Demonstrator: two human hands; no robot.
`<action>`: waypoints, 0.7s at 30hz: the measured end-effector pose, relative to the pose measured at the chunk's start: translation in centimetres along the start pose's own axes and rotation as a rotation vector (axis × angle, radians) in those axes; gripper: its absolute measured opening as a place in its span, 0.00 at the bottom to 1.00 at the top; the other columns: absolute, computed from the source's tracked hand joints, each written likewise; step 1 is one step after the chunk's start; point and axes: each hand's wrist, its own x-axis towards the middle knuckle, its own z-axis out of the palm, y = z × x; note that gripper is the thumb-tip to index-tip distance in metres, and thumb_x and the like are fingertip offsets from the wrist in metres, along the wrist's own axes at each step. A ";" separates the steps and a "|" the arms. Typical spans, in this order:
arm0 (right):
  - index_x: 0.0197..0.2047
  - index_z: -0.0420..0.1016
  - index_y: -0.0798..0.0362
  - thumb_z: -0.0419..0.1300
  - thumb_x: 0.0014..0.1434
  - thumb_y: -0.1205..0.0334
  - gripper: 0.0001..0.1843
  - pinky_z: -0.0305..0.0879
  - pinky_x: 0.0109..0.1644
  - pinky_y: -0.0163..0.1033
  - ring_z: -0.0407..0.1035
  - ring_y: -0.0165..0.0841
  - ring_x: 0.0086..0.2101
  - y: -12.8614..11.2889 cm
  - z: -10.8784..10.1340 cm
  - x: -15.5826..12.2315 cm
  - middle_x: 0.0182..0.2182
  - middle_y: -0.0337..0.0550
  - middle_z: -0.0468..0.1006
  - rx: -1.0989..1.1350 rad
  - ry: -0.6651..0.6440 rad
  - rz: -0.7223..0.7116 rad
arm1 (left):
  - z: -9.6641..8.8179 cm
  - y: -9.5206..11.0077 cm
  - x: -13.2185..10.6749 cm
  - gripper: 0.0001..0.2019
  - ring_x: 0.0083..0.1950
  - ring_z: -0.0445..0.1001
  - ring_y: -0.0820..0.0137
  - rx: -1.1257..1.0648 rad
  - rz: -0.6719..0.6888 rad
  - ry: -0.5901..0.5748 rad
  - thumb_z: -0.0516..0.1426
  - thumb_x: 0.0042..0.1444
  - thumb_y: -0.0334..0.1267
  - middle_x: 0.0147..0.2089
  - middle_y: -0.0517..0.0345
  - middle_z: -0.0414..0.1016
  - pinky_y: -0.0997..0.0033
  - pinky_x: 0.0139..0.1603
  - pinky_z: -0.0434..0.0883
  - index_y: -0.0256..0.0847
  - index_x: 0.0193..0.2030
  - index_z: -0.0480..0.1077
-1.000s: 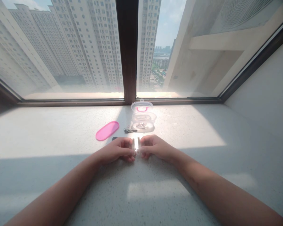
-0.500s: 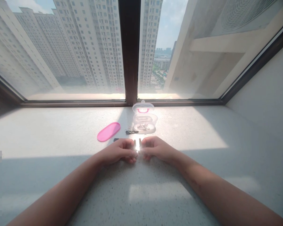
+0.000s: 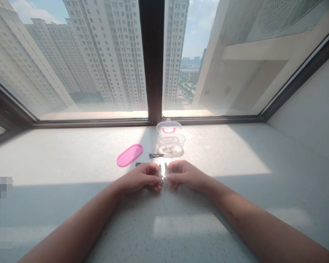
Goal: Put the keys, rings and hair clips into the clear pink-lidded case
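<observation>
My left hand (image 3: pixel 142 177) and my right hand (image 3: pixel 182 174) rest close together on a pale stone window ledge (image 3: pixel 71 153). Each hand's fingers are curled and pinch one side of a small shiny metal object (image 3: pixel 162 171) held between them; glare hides its exact shape. Just beyond the hands stands a small clear plastic box (image 3: pixel 171 140) with a pink handle, holding small metal pieces. A small dark metal tool (image 3: pixel 155 155) lies left of the box. A pink oval lid (image 3: pixel 129 155) lies flat farther left.
A dark window frame (image 3: pixel 152 62) with a central post runs along the back of the ledge; tall buildings show through the glass. A white wall (image 3: pixel 312 106) closes the right side. A dark thin item (image 3: pixel 138 164) peeks from behind my left hand.
The view has shifted slightly, so everything sits a little farther right in the picture. My hands keep the same pinch on the shiny object.
</observation>
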 end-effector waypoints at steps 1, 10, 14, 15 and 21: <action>0.29 0.71 0.57 0.66 0.50 0.57 0.12 0.68 0.28 0.34 0.71 0.29 0.24 0.0 0.0 0.0 0.21 0.39 0.73 -0.003 -0.001 -0.001 | 0.0 0.0 0.0 0.10 0.35 0.77 0.68 0.001 -0.001 0.002 0.64 0.48 0.37 0.35 0.52 0.76 0.67 0.38 0.74 0.35 0.37 0.72; 0.30 0.72 0.58 0.66 0.50 0.58 0.12 0.68 0.28 0.34 0.71 0.29 0.24 -0.1 0.1 0.0 0.21 0.39 0.73 0.005 0.007 -0.001 | 0.0 -0.1 0.0 0.10 0.34 0.77 0.68 0.012 0.026 0.014 0.63 0.49 0.37 0.35 0.52 0.76 0.68 0.36 0.74 0.35 0.37 0.72; 0.32 0.73 0.59 0.66 0.50 0.59 0.11 0.68 0.28 0.33 0.71 0.29 0.24 0.1 0.0 0.1 0.23 0.40 0.75 0.017 0.013 -0.016 | 0.0 -0.2 0.0 0.11 0.32 0.76 0.68 0.008 0.049 0.024 0.64 0.49 0.38 0.34 0.51 0.76 0.70 0.34 0.74 0.34 0.37 0.72; 0.32 0.73 0.59 0.66 0.50 0.59 0.11 0.68 0.28 0.33 0.71 0.28 0.24 0.2 0.0 0.1 0.23 0.41 0.75 0.018 0.014 -0.017 | -0.1 -0.2 0.0 0.11 0.32 0.76 0.68 0.006 0.054 0.027 0.64 0.49 0.38 0.34 0.51 0.76 0.70 0.33 0.74 0.34 0.37 0.72; 0.32 0.73 0.59 0.66 0.50 0.59 0.11 0.65 0.25 0.32 0.70 0.28 0.22 0.3 0.1 0.2 0.22 0.40 0.75 0.038 0.045 -0.020 | -0.1 -0.4 0.1 0.10 0.30 0.76 0.70 -0.016 0.096 0.049 0.64 0.50 0.37 0.30 0.54 0.74 0.71 0.32 0.74 0.34 0.36 0.71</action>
